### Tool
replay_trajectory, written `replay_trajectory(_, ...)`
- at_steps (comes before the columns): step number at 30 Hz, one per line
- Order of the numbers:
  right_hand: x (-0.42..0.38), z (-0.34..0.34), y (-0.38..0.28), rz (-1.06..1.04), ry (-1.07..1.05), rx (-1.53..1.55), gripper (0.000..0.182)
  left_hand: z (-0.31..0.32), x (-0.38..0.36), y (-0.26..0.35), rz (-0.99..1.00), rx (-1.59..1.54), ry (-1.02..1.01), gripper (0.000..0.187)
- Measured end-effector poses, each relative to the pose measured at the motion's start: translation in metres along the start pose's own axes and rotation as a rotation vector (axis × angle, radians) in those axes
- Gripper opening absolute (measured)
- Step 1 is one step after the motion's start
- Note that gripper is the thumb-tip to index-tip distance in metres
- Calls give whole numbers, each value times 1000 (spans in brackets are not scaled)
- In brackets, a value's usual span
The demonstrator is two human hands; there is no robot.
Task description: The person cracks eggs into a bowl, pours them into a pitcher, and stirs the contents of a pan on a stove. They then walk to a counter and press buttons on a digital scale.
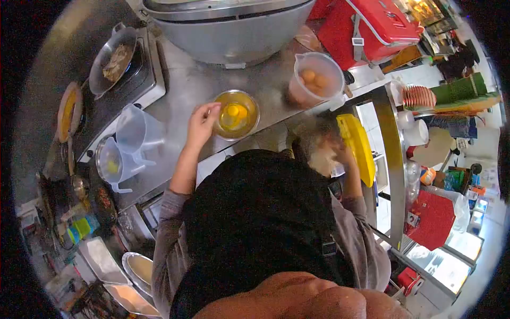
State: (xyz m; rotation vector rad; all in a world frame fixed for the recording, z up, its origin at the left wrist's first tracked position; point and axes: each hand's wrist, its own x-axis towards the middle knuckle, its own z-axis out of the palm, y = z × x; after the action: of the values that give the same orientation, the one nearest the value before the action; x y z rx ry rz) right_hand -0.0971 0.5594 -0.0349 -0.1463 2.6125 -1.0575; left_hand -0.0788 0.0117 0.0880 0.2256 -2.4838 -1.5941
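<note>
Resting on the bowl rim mid-table, the left hand curls loosely, apparently holding nothing; yolks lie inside. The right hand is blurred, grip unclear. A careless nudge could probably tip the bowl, spilling egg.

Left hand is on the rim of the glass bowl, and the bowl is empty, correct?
Not quite. The left hand is on the rim of the glass bowl, but the bowl is not empty: the head view shows cracked eggs, with yellow yolks, in it.
</note>
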Motion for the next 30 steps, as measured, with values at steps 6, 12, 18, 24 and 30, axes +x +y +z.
replay_trajectory(6,21,-117,-190,3,562,-178,20,-23,-11,-20,-113,-84,87,28)
replay_trajectory(12,129,-116,-280,-573,26,-500,18,-23,-15,-24,-88,-33,118,27)
replay_trajectory(18,200,-61,-263,-426,-203,-638,23,-35,-37,-21,-203,-111,166,23)
replay_trajectory(24,221,-44,-248,-475,-249,-736,30,-50,-62,-26,-160,-38,264,22)
replay_trajectory(30,220,-48,-243,-441,-358,-755,38,-51,-71,-47,-111,-51,315,22)
